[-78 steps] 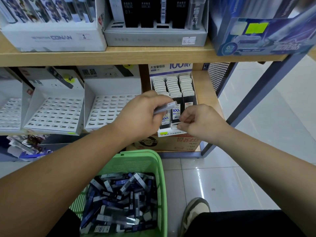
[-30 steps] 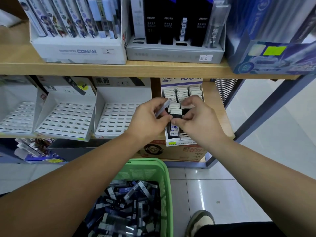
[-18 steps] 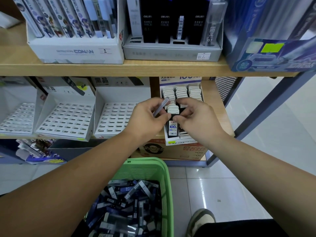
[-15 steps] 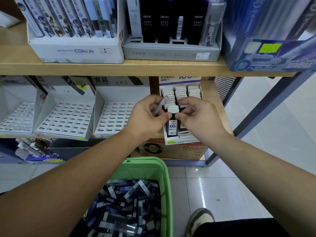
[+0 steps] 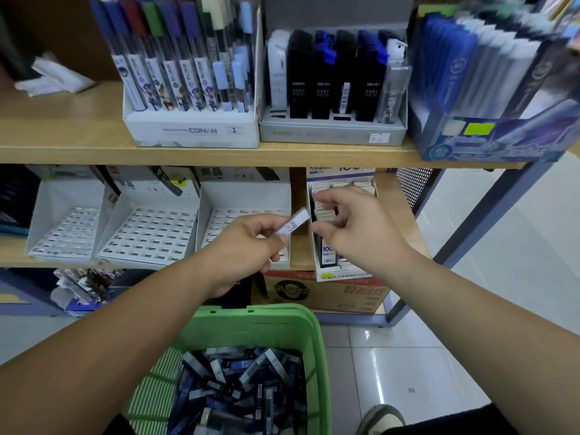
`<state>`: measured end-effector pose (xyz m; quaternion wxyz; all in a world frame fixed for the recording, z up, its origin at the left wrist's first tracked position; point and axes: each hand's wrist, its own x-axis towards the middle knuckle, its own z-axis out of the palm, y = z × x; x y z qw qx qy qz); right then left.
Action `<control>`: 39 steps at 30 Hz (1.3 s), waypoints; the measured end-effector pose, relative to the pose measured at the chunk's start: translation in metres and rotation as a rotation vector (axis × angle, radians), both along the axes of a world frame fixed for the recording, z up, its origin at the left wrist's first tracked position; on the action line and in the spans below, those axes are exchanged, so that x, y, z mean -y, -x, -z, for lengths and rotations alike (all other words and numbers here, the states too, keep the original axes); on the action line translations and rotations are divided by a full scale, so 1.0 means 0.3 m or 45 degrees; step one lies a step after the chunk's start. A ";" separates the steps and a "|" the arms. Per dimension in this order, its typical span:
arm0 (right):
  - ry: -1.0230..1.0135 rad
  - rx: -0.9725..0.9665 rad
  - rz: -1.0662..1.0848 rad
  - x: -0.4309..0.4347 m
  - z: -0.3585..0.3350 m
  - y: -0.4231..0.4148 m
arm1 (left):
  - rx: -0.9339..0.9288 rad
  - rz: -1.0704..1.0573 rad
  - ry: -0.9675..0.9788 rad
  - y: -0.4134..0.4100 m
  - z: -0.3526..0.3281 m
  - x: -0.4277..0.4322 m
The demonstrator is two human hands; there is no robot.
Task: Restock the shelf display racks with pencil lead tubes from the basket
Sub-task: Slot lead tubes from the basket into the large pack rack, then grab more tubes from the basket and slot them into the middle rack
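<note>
A: Right hand (image 5: 357, 237) has drawn back from the rack (image 5: 342, 275), fingers (image 5: 337, 199) loose, empty.
B: Left hand (image 5: 244, 246) pinches the lead tube (image 5: 293, 222), tip toward two o'clock. Likely light, stiff, slick: hold its flat sides.

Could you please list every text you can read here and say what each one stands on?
"HB 07": lead tube pinched by the left hand.
"CONAN", "2": white display box, upper shelf.
"100": front tube in the right-hand rack.
"HB 07": loose tube in the green basket.
Too blurred: print on black boxes and carton.
</note>
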<state>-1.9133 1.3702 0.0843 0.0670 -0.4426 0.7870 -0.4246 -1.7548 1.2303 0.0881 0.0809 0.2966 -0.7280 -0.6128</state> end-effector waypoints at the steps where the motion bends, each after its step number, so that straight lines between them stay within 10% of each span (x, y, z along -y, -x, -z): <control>1: -0.020 -0.059 -0.074 0.013 -0.019 -0.025 | -0.017 0.019 0.018 -0.016 -0.016 0.004; 5: -0.143 -0.070 -0.158 0.086 -0.058 -0.126 | -0.113 -0.113 -0.013 -0.101 -0.062 0.055; 14: 0.243 1.278 0.030 0.346 -0.072 -0.318 | -0.155 -0.357 -0.153 -0.296 -0.009 0.248; 21: 0.277 0.641 0.156 0.534 -0.006 -0.288 | 0.182 -0.433 0.651 -0.296 0.142 0.407; 39: 0.131 0.543 0.182 0.732 0.101 -0.250 | 0.241 -0.394 0.631 -0.252 0.262 0.452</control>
